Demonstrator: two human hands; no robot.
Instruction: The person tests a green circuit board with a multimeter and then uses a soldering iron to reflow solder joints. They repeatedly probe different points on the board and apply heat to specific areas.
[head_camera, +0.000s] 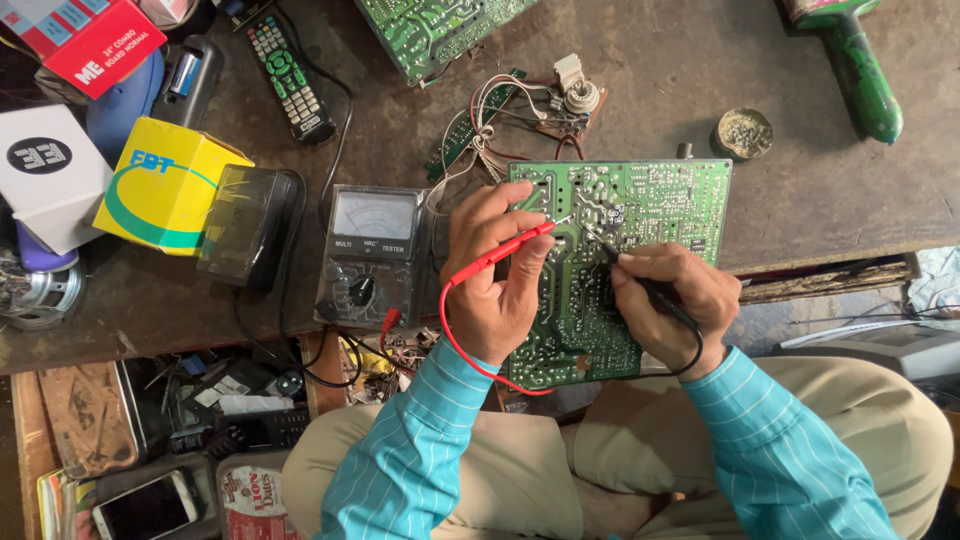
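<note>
My left hand (492, 275) pinches red probe (515, 247), right hand (668, 300) grips black probe (640, 283) | both tips on green circuit board (660, 195) overhanging workbench (650, 90) front edge | risk: tip slip could bridge solder joints; board may tip off.

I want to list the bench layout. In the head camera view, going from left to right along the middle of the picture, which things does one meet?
White box → yellow box → analog multimeter → left hand holding the red probe → green circuit board → right hand holding the black probe.
</note>
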